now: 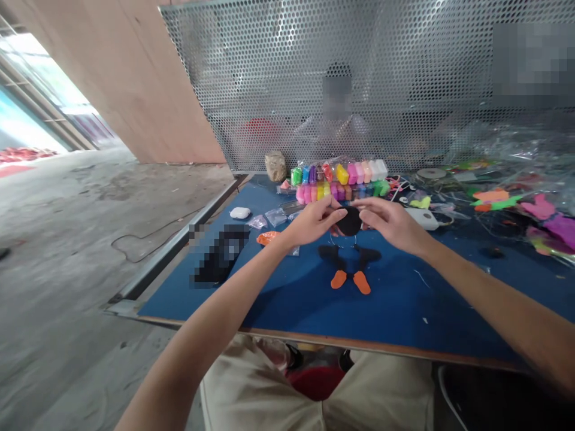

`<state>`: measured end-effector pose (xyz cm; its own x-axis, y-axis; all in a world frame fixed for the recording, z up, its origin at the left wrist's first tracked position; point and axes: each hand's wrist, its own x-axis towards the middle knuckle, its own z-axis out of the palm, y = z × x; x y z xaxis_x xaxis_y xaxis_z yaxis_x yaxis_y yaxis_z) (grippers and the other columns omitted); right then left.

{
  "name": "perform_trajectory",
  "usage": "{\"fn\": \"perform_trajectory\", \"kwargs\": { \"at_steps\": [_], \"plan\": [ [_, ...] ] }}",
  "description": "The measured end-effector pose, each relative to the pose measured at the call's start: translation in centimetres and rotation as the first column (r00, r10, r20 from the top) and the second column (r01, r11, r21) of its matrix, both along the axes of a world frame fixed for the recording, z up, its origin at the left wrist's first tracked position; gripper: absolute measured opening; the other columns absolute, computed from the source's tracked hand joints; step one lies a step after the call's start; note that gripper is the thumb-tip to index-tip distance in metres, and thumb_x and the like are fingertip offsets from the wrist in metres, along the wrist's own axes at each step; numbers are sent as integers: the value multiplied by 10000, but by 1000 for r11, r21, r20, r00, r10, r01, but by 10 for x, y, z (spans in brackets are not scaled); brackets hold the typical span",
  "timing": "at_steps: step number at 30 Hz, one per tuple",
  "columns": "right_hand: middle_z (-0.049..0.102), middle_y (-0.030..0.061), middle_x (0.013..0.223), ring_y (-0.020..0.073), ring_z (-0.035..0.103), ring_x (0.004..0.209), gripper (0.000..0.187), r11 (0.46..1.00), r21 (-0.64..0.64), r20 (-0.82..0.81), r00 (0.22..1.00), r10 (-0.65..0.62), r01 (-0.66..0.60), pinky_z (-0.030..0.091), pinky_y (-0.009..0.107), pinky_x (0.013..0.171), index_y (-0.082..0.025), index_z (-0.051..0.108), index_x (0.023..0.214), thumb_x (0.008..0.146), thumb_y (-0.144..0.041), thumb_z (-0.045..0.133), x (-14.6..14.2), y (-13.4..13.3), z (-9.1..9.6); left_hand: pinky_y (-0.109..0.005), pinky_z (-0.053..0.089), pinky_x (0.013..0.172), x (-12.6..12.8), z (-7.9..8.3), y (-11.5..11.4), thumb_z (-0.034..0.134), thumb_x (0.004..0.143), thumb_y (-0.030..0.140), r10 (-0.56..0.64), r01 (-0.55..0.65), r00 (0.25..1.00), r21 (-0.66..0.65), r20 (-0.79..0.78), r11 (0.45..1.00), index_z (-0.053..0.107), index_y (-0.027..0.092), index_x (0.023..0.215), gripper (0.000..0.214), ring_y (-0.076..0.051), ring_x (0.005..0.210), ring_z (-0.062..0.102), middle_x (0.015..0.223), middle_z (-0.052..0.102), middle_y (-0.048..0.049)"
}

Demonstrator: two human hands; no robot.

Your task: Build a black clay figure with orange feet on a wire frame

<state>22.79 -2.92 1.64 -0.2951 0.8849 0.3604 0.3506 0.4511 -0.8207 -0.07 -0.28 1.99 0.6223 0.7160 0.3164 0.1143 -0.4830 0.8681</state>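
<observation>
Between my two hands is a round black piece [349, 221], held above the blue tabletop. My left hand [317, 220] grips its left side with thumb and fingers closed on it. On the opposite side, my right hand [393, 221] pinches the edge. Just below the hands a thin pale ring [344, 240] shows in part. Nearer to me lie two black pieces [332, 256] and two orange foot-shaped pieces [338, 279], flat on the table. What the fingertips cover behind the black piece is hidden.
Rows of colourful clay packs [336, 173] lie at the back, beside a stone-like lump [275, 166]. A white case [239, 212], small plastic bags and an orange packet [267, 238] sit to the left. A white device [424, 219] and colourful pieces [494, 197] are right. Perforated metal [278, 72] stands behind.
</observation>
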Motion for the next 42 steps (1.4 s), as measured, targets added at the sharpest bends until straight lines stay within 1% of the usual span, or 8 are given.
{"fn": "perform_trajectory", "kwargs": {
  "at_steps": [6, 9, 13, 18, 27, 30, 35, 42],
  "plan": [
    [623, 16, 605, 186, 571, 581, 455, 996, 76, 207, 976, -65, 50, 396, 318, 520, -218, 638, 653, 881, -611, 620, -2, -15, -16, -231, 458, 579, -5, -3, -9, 513, 988, 511, -14, 42, 980, 136, -196, 990, 577, 172, 1058, 352, -164, 675, 716, 720, 715, -16],
    [655, 17, 657, 188, 582, 630, 410, 982, 164, 174, 978, -118, 90, 413, 319, 568, -219, 656, 690, 904, -566, 615, 0, -19, -22, -232, 472, 597, -2, -10, -10, 608, 929, 528, 10, 13, 984, 131, -177, 991, 668, 152, 1079, 409, -160, 695, 699, 748, 724, -31],
    [700, 32, 709, 200, 599, 636, 327, 943, 288, 119, 971, -208, 167, 460, 339, 599, -233, 697, 729, 892, -515, 663, 3, -21, -27, -256, 551, 670, 5, -19, -10, 763, 802, 512, 71, -70, 997, -60, 7, 996, 740, 127, 966, 419, -168, 737, 701, 802, 729, -48],
    [772, 55, 1013, 250, 700, 841, 347, 943, 275, -24, 982, -188, 187, 566, 396, 785, -276, 739, 1133, 850, -477, 735, 0, -21, -27, -277, 588, 699, 10, -23, -13, 789, 773, 499, 120, -118, 992, -77, 28, 990, 781, 127, 916, 399, -190, 755, 724, 809, 750, -72],
    [793, 44, 900, 285, 738, 855, 195, 939, 241, -6, 968, -252, 246, 571, 413, 776, -271, 785, 891, 872, -452, 715, -3, -20, -31, -216, 462, 526, 6, -21, -11, 783, 768, 522, 224, -222, 973, 34, -62, 974, 802, 150, 919, 402, -177, 687, 696, 756, 756, -57],
    [781, 54, 849, 290, 737, 834, 320, 944, 209, -54, 967, -250, 256, 561, 389, 704, -261, 734, 1037, 826, -500, 755, -4, -22, -32, -238, 532, 631, 6, -19, -12, 785, 777, 505, 176, -176, 984, 3, 16, 984, 794, 162, 1068, 450, -200, 803, 721, 918, 784, -81],
    [762, 58, 915, 281, 726, 884, 570, 966, 188, -108, 981, -159, 178, 577, 396, 774, -262, 615, 1235, 765, -520, 809, -5, -21, -35, -248, 549, 649, 8, -18, -14, 741, 827, 506, 159, -159, 985, -16, 62, 987, 808, 160, 1007, 395, -179, 761, 704, 887, 780, -80],
    [758, 61, 885, 268, 709, 804, 344, 1000, 2, 62, 998, 10, -11, 577, 401, 741, -232, 723, 938, 869, -563, 664, -2, -16, -37, -266, 593, 703, 12, -23, -12, 734, 836, 501, 281, -274, 936, -61, 212, 960, 749, 145, 1035, 408, -182, 826, 707, 929, 760, -83]
  ]
}}
